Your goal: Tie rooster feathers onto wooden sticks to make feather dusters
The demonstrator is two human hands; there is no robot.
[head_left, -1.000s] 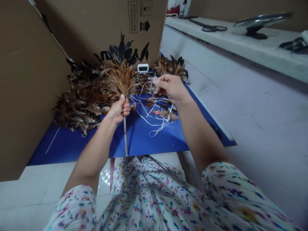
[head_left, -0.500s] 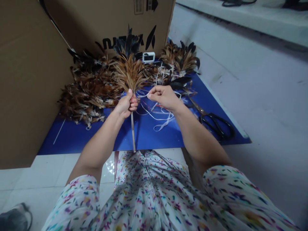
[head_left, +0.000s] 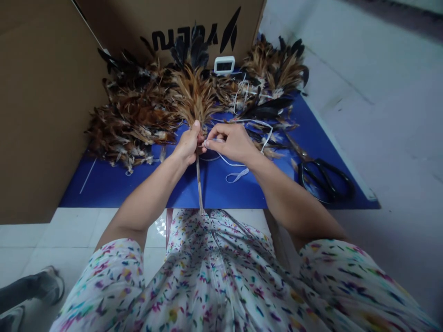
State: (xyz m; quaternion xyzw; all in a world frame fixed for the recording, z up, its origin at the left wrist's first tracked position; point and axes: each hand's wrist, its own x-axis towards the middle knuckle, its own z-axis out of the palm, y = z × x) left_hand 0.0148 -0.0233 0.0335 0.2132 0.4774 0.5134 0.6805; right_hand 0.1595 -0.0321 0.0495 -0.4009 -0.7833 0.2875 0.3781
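Note:
My left hand [head_left: 192, 142] is closed around the stick of a feather duster [head_left: 195, 94], thumb on top. Brown feathers with black tips fan out above the fist, and the bare stick points down toward my lap. Close by on the right, my right hand [head_left: 230, 142] pinches a thin white ribbon [head_left: 237, 175] between thumb and forefinger, near the base of the feathers. The ribbon's slack loops over the blue table [head_left: 180, 193]. My fingers partly hide where the ribbon meets the stick.
Heaped brown feathers [head_left: 134, 115] lie at the left, another bunch [head_left: 277, 69] at the back right. Large black-handled scissors [head_left: 325, 180] rest at the right edge. A small white device [head_left: 224, 65] stands before a cardboard box [head_left: 131, 23]. Someone's shoe [head_left: 51, 283] shows at lower left.
My right hand has moved left with the ribbon, right up to my left hand. The left hand still grips the stick. The view has shifted, and more of the other person's leg shows.

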